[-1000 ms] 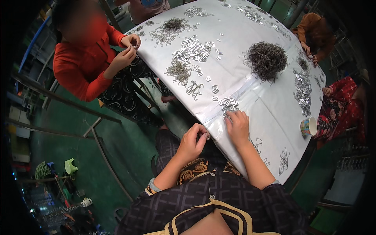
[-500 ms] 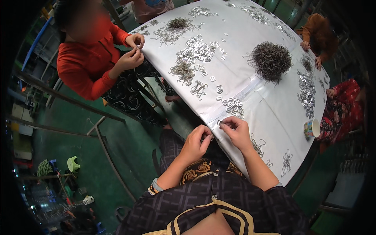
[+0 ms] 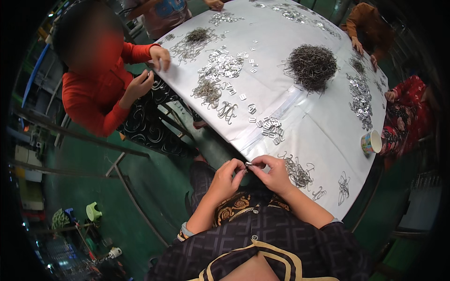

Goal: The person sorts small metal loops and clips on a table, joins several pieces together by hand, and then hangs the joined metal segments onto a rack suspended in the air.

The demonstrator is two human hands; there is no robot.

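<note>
Buckle pinched in our right hand, we grip some metal piece with our left hand; a printed cup stands rightward.

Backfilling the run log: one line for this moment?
left hand: pinched, contents unclear | right hand: pinching metal piece | buckles: on table, beyond hands | hooks: on table, right of right hand

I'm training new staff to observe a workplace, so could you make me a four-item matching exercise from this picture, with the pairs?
Column one:
1. right hand
2. paper cup
3. largest wire heap
4. yellow-green stool

Column two:
A. at the picture's lower left, away from the table
B. dark and rounded
C. near the table's right edge
D. pinching a small metal piece

Pairs: 1-D, 2-C, 3-B, 4-A.
</note>
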